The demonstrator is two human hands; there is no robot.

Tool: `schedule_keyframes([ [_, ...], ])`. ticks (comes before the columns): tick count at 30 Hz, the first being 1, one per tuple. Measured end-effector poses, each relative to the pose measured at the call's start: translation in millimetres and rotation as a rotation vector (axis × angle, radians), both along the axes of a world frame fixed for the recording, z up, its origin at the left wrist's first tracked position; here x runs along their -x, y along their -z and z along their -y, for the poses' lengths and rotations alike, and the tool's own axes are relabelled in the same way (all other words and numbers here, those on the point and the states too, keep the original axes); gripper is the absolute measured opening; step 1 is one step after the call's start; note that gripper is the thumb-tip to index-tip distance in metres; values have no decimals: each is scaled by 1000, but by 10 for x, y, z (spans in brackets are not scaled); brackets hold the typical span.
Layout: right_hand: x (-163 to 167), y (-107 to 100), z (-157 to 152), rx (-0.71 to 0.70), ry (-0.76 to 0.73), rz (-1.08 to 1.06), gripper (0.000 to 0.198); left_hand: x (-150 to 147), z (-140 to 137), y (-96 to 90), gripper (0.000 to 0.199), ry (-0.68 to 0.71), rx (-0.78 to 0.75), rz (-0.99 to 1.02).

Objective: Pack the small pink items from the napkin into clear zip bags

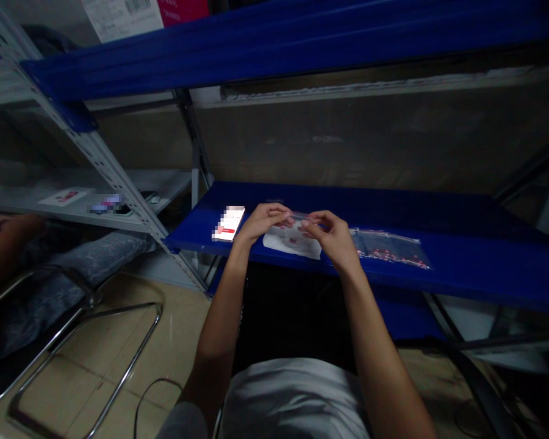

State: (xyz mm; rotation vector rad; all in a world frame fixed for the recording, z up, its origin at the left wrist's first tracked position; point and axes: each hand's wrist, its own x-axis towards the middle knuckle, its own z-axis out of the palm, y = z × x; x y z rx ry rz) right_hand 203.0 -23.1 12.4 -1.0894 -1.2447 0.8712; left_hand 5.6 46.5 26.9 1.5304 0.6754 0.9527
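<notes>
Clear thin plastic bag (301,216), likely light, limp, slippery; left hand (266,219), right hand (332,235) pinching upper edge; corners probably best hold.

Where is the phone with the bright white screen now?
In the head view, the phone lies near the left end of the blue shelf, just left of the person's left hand.

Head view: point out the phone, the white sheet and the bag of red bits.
Phone (231,222): head view, its lit screen.
White sheet (295,247): head view, just below its middle.
Bag of red bits (394,249): head view, its clear middle.
</notes>
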Motion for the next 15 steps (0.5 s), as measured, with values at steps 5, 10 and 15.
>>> schedule_keyframes([
  [5, -21, -1, 0, 3, -52, 33, 41, -31, -4, 13, 35, 18, 29, -10],
  [10, -21, 0, 0, -10, -43, 9, 39, -38, 21, 0, 28, 12, 5, -87],
  [15, -33, 15, 5, 21, -62, 39, 41, -35, 25, -16, 24, 1, -32, -113],
])
